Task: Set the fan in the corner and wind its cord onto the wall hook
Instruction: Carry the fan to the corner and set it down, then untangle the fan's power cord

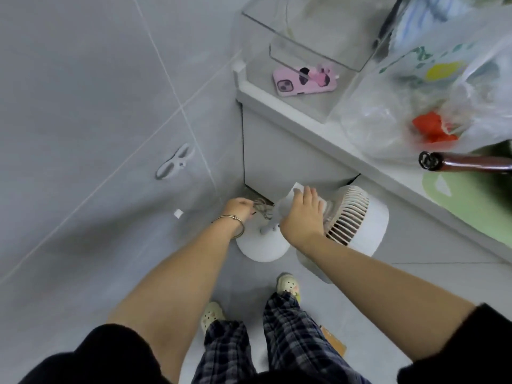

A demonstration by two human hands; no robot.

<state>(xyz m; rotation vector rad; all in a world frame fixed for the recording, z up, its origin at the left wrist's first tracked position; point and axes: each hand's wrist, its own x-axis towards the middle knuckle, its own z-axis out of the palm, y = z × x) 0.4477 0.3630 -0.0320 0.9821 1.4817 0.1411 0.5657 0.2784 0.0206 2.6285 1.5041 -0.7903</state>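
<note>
A white fan stands on the floor near the corner, its round base toward the tiled wall and its grille head beside the cabinet. My right hand grips the fan's neck, just behind the head. My left hand holds a bundle of the grey cord low in the corner. A white clip-shaped wall hook is fixed to the tiled wall, up and left of my left hand. A small white square mount sits on the wall below it.
A white cabinet closes the corner on the right. On its top lie a pink phone, a clear acrylic box, plastic bags and a brown bottle. My feet in pale clogs stand just behind the fan.
</note>
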